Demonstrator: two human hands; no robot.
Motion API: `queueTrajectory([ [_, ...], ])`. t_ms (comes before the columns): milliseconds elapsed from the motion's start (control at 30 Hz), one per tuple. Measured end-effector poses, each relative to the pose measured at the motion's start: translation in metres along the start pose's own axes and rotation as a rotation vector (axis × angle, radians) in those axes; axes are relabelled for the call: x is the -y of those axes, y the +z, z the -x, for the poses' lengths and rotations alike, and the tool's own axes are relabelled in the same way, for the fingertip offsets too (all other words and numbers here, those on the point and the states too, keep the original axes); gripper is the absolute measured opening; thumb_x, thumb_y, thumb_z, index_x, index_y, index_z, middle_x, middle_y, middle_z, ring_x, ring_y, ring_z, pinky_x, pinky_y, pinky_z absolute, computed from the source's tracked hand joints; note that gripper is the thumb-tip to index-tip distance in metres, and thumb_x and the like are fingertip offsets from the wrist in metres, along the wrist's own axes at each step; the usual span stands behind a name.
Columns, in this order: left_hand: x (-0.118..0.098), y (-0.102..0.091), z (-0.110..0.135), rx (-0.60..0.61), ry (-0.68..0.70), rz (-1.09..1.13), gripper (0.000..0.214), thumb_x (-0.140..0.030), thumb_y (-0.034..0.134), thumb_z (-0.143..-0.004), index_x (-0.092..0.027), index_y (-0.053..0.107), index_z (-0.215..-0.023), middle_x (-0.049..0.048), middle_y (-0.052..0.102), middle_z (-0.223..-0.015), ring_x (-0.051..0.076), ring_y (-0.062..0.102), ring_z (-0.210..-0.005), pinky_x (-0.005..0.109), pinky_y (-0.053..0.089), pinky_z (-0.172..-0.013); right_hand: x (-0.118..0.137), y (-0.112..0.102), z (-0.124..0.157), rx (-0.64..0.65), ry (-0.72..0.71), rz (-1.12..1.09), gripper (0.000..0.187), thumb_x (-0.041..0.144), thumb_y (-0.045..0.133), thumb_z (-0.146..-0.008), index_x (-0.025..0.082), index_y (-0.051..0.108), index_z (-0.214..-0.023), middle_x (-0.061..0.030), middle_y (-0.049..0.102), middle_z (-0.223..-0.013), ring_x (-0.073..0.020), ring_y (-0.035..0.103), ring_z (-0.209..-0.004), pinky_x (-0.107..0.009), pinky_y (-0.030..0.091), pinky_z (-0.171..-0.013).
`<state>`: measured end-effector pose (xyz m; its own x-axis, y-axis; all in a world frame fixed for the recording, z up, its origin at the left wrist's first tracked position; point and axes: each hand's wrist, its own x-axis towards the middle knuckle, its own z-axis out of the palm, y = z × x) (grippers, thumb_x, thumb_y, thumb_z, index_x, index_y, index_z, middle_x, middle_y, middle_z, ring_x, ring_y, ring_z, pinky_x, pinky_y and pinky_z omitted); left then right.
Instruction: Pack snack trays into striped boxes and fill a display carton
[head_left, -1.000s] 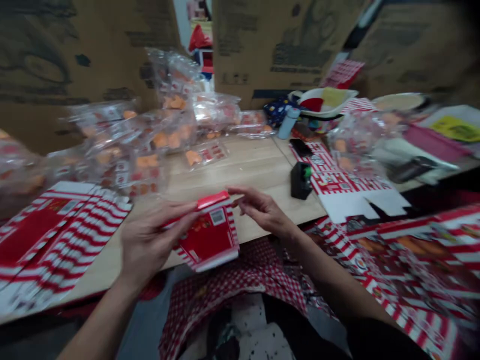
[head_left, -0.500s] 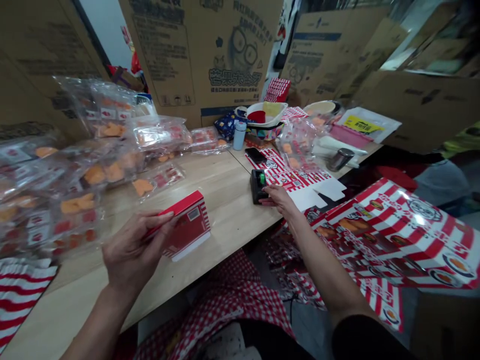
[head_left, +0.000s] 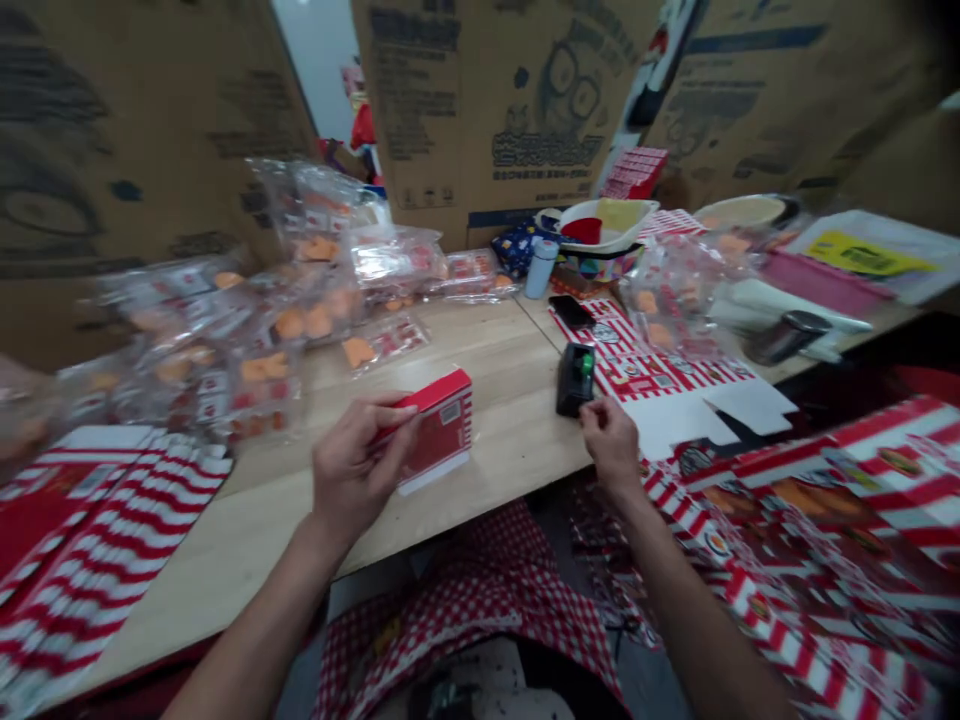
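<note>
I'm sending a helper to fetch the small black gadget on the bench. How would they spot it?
On the wooden table, look at the near edge just beyond the right hand. The black gadget stands beside the flat striped cartons. It alone is a small dark block with a green part on top.
</note>
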<state>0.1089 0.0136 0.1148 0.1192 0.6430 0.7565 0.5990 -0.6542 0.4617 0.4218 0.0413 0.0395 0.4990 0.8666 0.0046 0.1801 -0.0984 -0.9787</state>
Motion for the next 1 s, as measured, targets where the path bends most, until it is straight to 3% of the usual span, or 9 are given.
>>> queueTrajectory([
  [167,-0.009,-0.005,0.004,0.043,-0.076,0.03,0.005,-0.018,0.062,-0.093,-0.018,0.066,-0.097,0.0091,0.074,-0.107,0.016,0.072,-0.093,0.027,0.058,-0.08,0.078,0.03,0.072,0.616,-0.209,-0.197,0.024,0.032,0.063,-0.086,0.021,0.071,-0.106,0.0035,0.059,-0.063,-0.0115,0.05,-0.053,-0.026,0.042,-0.052],
  [267,-0.014,-0.006,0.009,0.046,-0.124,0.047,0.006,-0.02,0.063,-0.093,-0.019,0.062,-0.099,0.0087,0.073,-0.11,0.016,0.073,-0.095,0.027,0.058,-0.083,0.114,0.056,0.099,0.782,-0.202,-0.311,0.056,0.029,0.061,-0.087,0.027,0.056,-0.143,0.0068,0.058,-0.059,-0.0108,0.048,-0.049,-0.026,0.044,-0.05],
  [333,-0.016,-0.006,0.013,0.033,-0.148,0.059,0.016,-0.022,0.064,-0.093,-0.02,0.059,-0.108,0.0081,0.073,-0.112,0.017,0.073,-0.097,0.027,0.059,-0.084,0.125,0.071,0.106,0.783,-0.173,-0.335,0.067,0.029,0.061,-0.086,0.026,0.047,-0.151,0.0073,0.06,-0.057,-0.0109,0.05,-0.046,-0.026,0.046,-0.049],
  [467,-0.016,-0.007,0.016,-0.017,-0.141,0.058,0.039,-0.02,0.07,-0.089,-0.021,0.054,-0.125,0.0073,0.072,-0.113,0.018,0.073,-0.1,0.027,0.06,-0.085,0.123,0.089,0.106,0.723,-0.077,-0.311,0.074,0.033,0.064,-0.083,0.016,0.045,-0.152,0.0061,0.062,-0.055,-0.0113,0.053,-0.043,-0.027,0.049,-0.048],
  [633,-0.016,-0.013,0.011,0.08,0.02,0.094,0.031,-0.011,0.06,-0.093,-0.022,0.067,-0.121,0.0076,0.071,-0.113,0.015,0.071,-0.099,0.024,0.058,-0.083,0.115,0.095,0.108,0.723,-0.07,-0.324,0.074,0.034,0.063,-0.084,0.012,0.043,-0.152,0.0063,0.06,-0.053,-0.0134,0.056,-0.044,-0.027,0.051,-0.046],
  [767,-0.017,-0.018,0.013,0.045,-0.017,0.103,0.027,-0.011,0.059,-0.094,-0.022,0.073,-0.115,0.0082,0.071,-0.109,0.014,0.07,-0.095,0.024,0.058,-0.08,0.113,0.098,0.11,0.767,-0.096,-0.296,0.08,0.034,0.059,-0.088,0.018,0.028,-0.159,0.0072,0.059,-0.057,-0.0139,0.058,-0.044,-0.026,0.05,-0.045],
  [867,-0.017,-0.026,0.014,0.008,-0.127,0.099,0.023,-0.015,0.061,-0.094,-0.022,0.075,-0.11,0.0075,0.073,-0.104,0.016,0.07,-0.094,0.026,0.058,-0.081,0.111,0.105,0.109,0.778,-0.229,-0.151,0.078,0.037,0.055,-0.093,0.026,0.021,-0.162,0.006,0.06,-0.062,-0.0143,0.056,-0.045,-0.027,0.049,-0.046],
  [1000,-0.011,-0.041,0.016,-0.06,-0.298,0.152,0.018,-0.021,0.063,-0.093,-0.022,0.077,-0.105,0.0064,0.073,-0.101,0.017,0.07,-0.092,0.026,0.057,-0.081,0.114,0.123,0.114,0.677,-0.568,0.249,0.074,0.034,0.054,-0.093,0.024,0.028,-0.161,-0.0006,0.063,-0.062,-0.0202,0.056,-0.051,-0.034,0.047,-0.054],
])
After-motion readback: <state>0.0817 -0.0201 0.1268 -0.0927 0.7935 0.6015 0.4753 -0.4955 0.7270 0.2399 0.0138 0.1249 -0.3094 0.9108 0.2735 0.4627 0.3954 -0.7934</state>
